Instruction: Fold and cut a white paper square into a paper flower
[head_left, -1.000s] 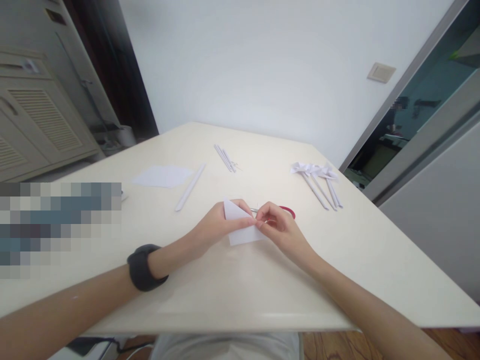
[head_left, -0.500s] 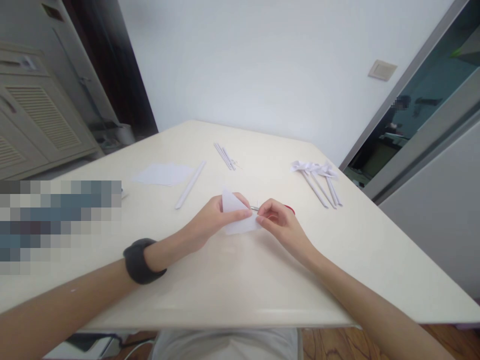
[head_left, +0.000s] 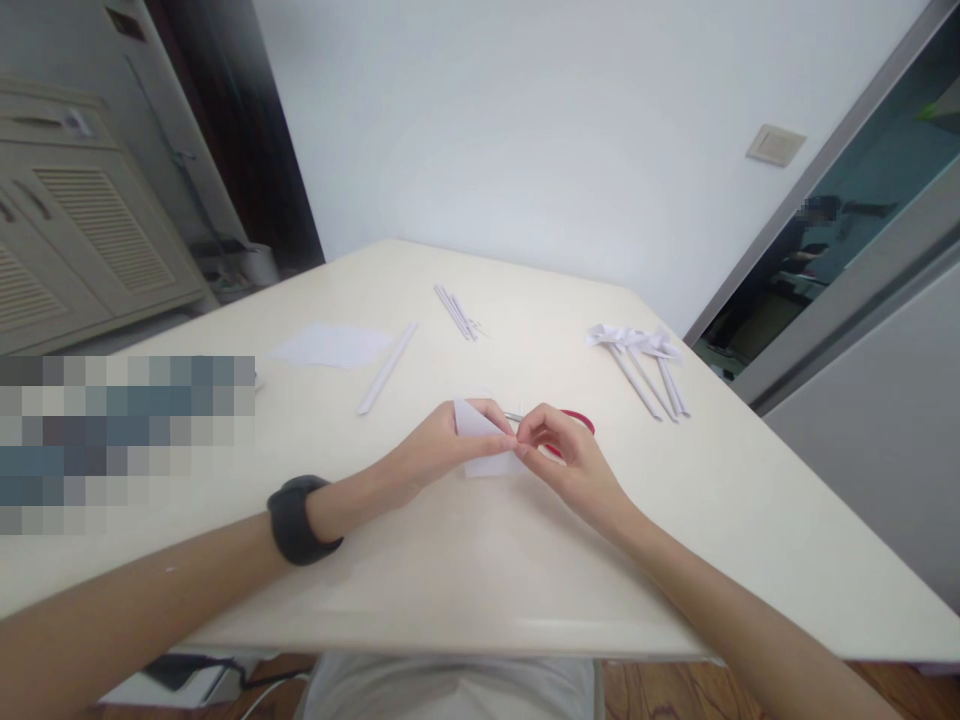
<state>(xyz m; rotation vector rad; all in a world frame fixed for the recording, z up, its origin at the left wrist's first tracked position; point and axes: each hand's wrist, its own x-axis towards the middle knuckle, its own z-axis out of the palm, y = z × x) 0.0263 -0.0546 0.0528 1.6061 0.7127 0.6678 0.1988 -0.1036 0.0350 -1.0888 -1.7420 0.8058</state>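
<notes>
- Head view: the left hand [head_left: 431, 445] is clamping its grip on a folded white sheet [head_left: 487, 466] over the middle of the table [head_left: 450, 590].
- The right hand [head_left: 568, 452] is pinching the sheet's right side, its fingertips meeting the left's.
- Uneven finger pressure could be skewing the fold; opposing pulls could be tearing the paper.
- Red-handled scissors [head_left: 583, 418] are lying just beyond the right hand, where a forward slip could be bumping them.

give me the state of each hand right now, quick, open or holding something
Left hand: closed, holding the white paper.
Right hand: closed in a pinch at the edge of the same paper.
</notes>
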